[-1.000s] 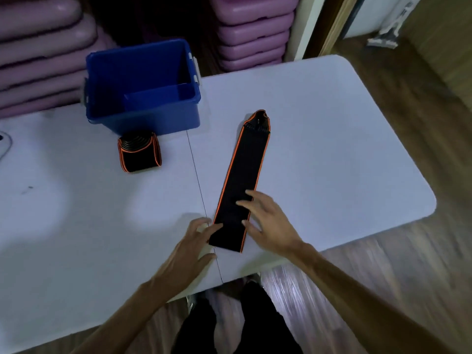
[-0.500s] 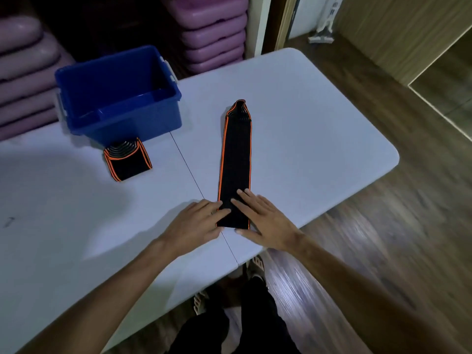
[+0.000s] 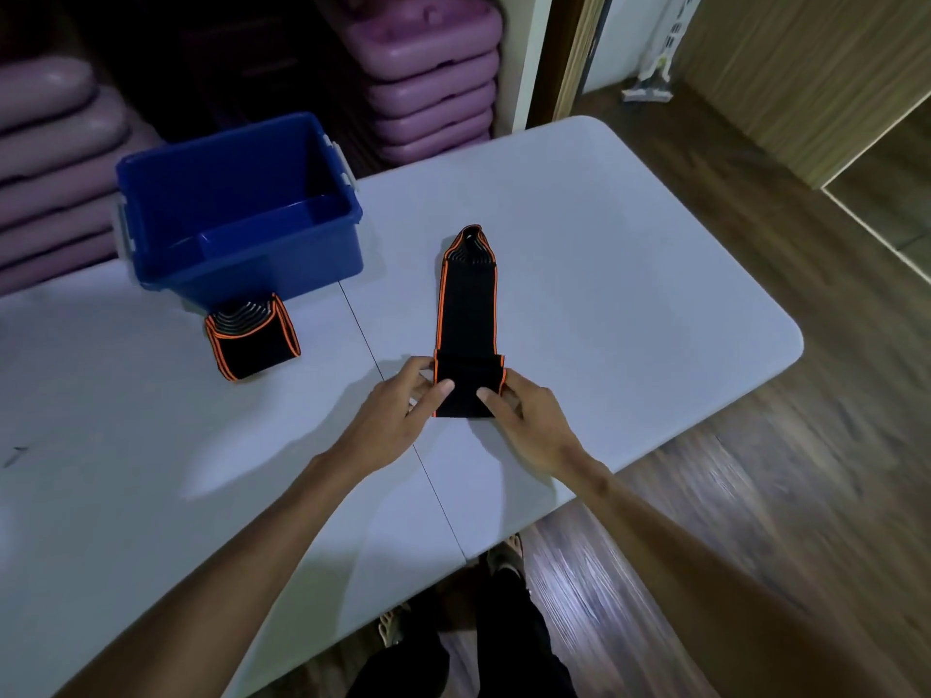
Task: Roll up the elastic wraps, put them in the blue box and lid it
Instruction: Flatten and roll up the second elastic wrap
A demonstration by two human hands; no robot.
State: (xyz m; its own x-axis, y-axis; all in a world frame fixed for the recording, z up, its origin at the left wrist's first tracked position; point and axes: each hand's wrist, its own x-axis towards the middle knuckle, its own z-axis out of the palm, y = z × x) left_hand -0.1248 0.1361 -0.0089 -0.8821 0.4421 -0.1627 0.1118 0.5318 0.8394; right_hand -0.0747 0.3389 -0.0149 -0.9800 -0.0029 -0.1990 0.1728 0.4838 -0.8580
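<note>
A black elastic wrap with orange edges (image 3: pixel 467 304) lies stretched out on the white table (image 3: pixel 604 274), its near end folded over into the start of a roll. My left hand (image 3: pixel 403 410) pinches that folded end from the left, thumb on top. My right hand (image 3: pixel 524 415) pinches it from the right in the same way. A second wrap, rolled up (image 3: pixel 252 335), stands on the table just in front of the blue box (image 3: pixel 242 214). The box is open and looks empty; no lid is in view.
The table's near edge and rounded right corner (image 3: pixel 786 340) border a wooden floor. Stacked purple step platforms (image 3: pixel 428 78) stand behind the table and box. A seam (image 3: pixel 403 420) runs across the tabletop beside my left hand. My legs show below the table edge.
Both hands lay flat on the wrap's near end before. Now they have lifted and folded that end over, and the wrap looks shorter. The camera has shifted.
</note>
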